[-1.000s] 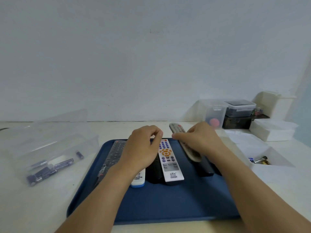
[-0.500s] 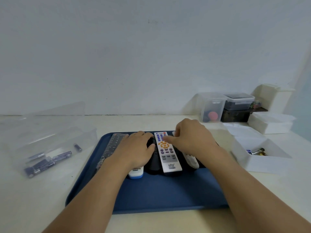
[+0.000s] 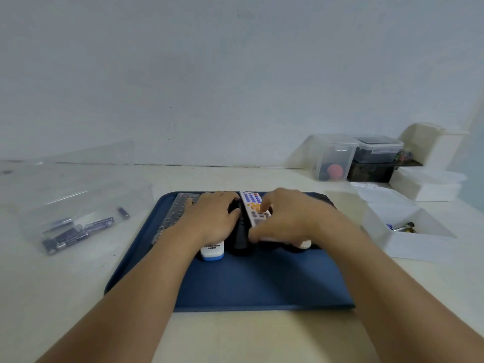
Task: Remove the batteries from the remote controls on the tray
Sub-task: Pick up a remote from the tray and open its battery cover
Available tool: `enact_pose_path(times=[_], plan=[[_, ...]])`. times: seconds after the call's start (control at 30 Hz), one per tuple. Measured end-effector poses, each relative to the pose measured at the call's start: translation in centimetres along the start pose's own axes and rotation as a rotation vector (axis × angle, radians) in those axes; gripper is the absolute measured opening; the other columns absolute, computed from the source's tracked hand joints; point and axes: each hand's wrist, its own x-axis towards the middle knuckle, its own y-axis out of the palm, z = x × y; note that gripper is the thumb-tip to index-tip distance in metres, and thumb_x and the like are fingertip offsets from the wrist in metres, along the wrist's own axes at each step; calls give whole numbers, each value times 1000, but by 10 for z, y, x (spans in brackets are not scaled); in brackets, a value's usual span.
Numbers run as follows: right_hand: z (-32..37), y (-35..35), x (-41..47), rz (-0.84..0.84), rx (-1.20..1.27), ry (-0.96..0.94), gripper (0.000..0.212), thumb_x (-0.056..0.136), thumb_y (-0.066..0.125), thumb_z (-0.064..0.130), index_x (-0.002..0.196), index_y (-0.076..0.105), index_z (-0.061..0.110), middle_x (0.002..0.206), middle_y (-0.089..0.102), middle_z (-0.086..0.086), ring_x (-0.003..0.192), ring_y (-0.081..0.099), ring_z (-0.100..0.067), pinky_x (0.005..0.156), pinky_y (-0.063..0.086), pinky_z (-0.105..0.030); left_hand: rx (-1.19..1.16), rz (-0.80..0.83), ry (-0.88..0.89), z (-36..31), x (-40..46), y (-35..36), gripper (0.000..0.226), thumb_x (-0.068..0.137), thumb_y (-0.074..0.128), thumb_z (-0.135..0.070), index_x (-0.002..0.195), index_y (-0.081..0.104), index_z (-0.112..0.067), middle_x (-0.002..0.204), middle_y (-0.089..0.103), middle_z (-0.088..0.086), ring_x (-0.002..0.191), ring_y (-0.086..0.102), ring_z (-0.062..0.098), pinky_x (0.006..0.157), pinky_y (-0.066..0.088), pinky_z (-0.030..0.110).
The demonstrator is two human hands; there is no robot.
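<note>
A blue tray (image 3: pixel 262 281) holds several remote controls side by side. My left hand (image 3: pixel 212 218) rests on a white remote with a blue end (image 3: pixel 212 252), its thumb against a black remote (image 3: pixel 241 239). My right hand (image 3: pixel 290 218) holds a white remote with purple and orange buttons (image 3: pixel 252 203), index fingertip on the buttons and thumb at its near left edge. A beige remote's end (image 3: pixel 303 243) pokes out under that hand. A grey remote in clear wrap (image 3: pixel 180 210) lies at the tray's left.
A clear plastic box (image 3: pixel 78 195) at the left holds several batteries (image 3: pixel 70 235). A white open box (image 3: pixel 408 239) at the right holds a few more batteries. Lidded containers (image 3: pixel 377 150) and white boxes stand at the back right by the wall.
My right hand has laid the beige remote down on the tray and shifted left onto the white remote with coloured buttons. My left hand has lowered onto the remotes.
</note>
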Motion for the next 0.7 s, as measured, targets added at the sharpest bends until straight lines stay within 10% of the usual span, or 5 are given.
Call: enact_pose_path(times=[0.1, 0.27, 0.37, 0.47, 0.7], plan=[[-17, -23, 4, 15, 502, 37, 27, 80, 68, 32, 89, 66, 7, 61, 62, -5, 49, 45, -15, 44, 37, -20, 10, -20, -14, -3, 0, -1, 40, 98, 49, -44, 134, 52, -27, 137, 56, 0, 130, 48, 28, 103, 42, 50], [-42, -41, 12, 88, 1063, 1, 28, 94, 48, 37, 98, 59, 12, 61, 53, -10, 52, 32, -15, 34, 24, -18, -396, -389, -11, -28, -11, -17, 124, 64, 63, -83, 159, 16, -20, 166, 16, -1, 153, 12, 18, 124, 20, 42], [-45, -39, 14, 105, 1180, 48, 26, 92, 54, 41, 84, 51, 16, 56, 40, -2, 52, 27, -13, 38, 14, -18, -464, -559, 124, -37, -18, -31, 79, 65, 65, -81, 123, 65, -28, 140, 58, -12, 133, 48, 5, 112, 39, 32], [-42, -32, 16, -30, 1277, 113, 38, 90, 66, 41, 71, 43, 17, 54, 38, 1, 50, 27, -11, 42, 11, -18, -650, -390, 161, -46, -24, -36, 34, 74, 81, -55, 76, 73, -22, 74, 76, -8, 72, 73, 11, 70, 59, 36], [-42, -27, 30, -248, 1372, 44, 49, 92, 68, 42, 64, 34, 21, 50, 22, 5, 47, 18, -10, 42, 13, -20, -1115, 250, 74, -66, -37, -52, 27, 99, 61, -22, 120, 58, -5, 95, 76, 20, 67, 71, 33, 57, 59, 33]])
